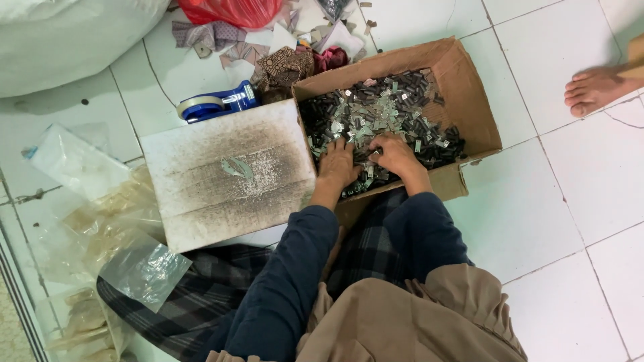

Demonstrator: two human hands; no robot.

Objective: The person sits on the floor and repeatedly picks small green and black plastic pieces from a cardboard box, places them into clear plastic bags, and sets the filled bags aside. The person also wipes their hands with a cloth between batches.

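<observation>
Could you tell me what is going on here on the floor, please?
A person sits on the tiled floor with both hands in a cardboard box full of small dark and silvery metal pieces. The left hand lies flat on the pile; the right hand is curled among the pieces. A stained board and a blue tape dispenser lie beside the box.

box [469,100]: clips [376,114] inside | board [228,174] left (touching) | tape dispenser [218,104] behind board

light: bright, even, diffuse
shadows: soft, faint, under cardboard box [469,100]
glare: mild sheen on white floor tiles [563,201]
focus: sharp centre, corners slightly soft
</observation>
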